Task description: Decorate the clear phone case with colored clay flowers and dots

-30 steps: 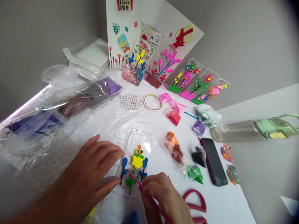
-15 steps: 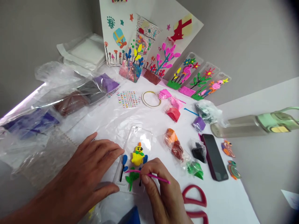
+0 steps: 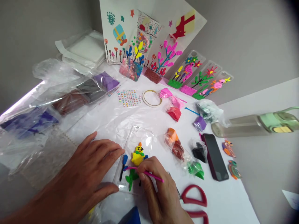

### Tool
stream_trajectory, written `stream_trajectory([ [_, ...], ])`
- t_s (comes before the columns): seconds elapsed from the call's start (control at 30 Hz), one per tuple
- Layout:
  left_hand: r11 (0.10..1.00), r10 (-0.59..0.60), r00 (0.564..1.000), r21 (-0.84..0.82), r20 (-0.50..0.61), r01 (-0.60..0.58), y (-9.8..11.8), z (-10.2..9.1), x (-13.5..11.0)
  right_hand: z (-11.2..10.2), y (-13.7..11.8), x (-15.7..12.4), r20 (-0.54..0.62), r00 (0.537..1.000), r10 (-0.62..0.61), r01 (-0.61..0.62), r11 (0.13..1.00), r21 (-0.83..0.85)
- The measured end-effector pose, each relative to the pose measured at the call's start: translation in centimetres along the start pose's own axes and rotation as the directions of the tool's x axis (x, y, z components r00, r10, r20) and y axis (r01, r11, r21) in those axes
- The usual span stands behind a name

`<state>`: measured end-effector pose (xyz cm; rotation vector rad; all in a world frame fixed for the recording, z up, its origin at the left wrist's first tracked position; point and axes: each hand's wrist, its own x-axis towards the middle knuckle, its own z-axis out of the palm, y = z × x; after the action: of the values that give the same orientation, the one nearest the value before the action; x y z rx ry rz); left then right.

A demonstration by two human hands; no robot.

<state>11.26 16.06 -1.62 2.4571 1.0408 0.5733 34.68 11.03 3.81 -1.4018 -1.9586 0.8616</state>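
A clear phone case lies on the white-covered table with clay figures on it. A yellow clay chick sits at its middle, with a green clay stem and leaves below. On its left side is a blue clay bud on a black stem. My right hand pinches a thin pink modelling tool, its tip at the small blue clay piece. My left hand lies spread and flat, fingertips and thumb at the case's left edge. My right hand hides the case's lower right.
Red-handled scissors lie beside my right hand. Bagged clay lumps, a phone and a bottle are to the right. Decorated cases stand at the back. Plastic bags cover the left; rhinestones lie behind.
My right hand has shifted slightly left, bringing the pink tool's tip onto the small blue piece. More of the scissors shows. My left hand stays in place.
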Motion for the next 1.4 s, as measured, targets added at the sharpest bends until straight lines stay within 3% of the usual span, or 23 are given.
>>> stream_trajectory([
  [0.2,1.0,0.012,1.0,-0.001,0.025,-0.012,0.2,-0.1,0.0,-0.3,-0.5,0.3,0.034,0.999,-0.008,0.009,0.999,-0.03],
  [0.3,0.997,-0.06,0.998,-0.041,0.0,0.06,0.5,-0.1,0.0,-0.6,-0.8,-0.3,-0.067,0.997,0.025,-0.023,0.999,0.03],
  [0.37,0.997,-0.06,0.998,-0.052,-0.005,0.06,0.6,0.0,-0.1,-0.7,-0.8,-1.0,-0.166,0.985,0.036,-0.029,0.998,0.048],
  [0.43,0.998,-0.045,0.999,-0.048,0.0,0.045,0.7,0.1,-0.1,-0.7,-0.7,-1.5,-0.189,0.981,0.042,-0.036,0.999,0.034],
  [0.53,0.996,-0.076,0.997,-0.049,-0.01,0.075,0.7,0.1,-0.1,-0.7,-0.5,-1.9,-0.088,0.995,0.054,-0.057,0.998,-0.035],
  [0.67,0.999,-0.026,1.0,-0.023,0.001,0.026,0.6,0.1,-0.1,-0.9,-0.5,-1.7,0.029,0.999,0.044,-0.04,0.994,-0.105],
  [0.8,0.996,-0.082,0.997,-0.028,-0.012,0.082,0.7,0.2,-0.1,-0.7,-0.7,-1.4,0.031,0.999,0.036,-0.032,0.991,-0.129],
  [0.93,0.999,-0.031,0.999,-0.008,0.009,0.031,0.7,0.2,-0.1,-0.6,-0.6,-1.3,0.052,0.999,0.005,0.004,0.987,-0.158],
  [1.07,0.996,-0.084,0.996,-0.042,-0.027,0.083,0.9,0.3,-0.1,-0.6,-0.6,-1.2,0.06,0.997,-0.042,0.053,0.978,-0.202],
  [1.4,0.996,-0.084,0.996,-0.039,-0.025,0.083,1.1,0.3,-0.1,-0.7,-0.9,-1.2,0.046,0.998,-0.045,0.054,0.975,-0.218],
])
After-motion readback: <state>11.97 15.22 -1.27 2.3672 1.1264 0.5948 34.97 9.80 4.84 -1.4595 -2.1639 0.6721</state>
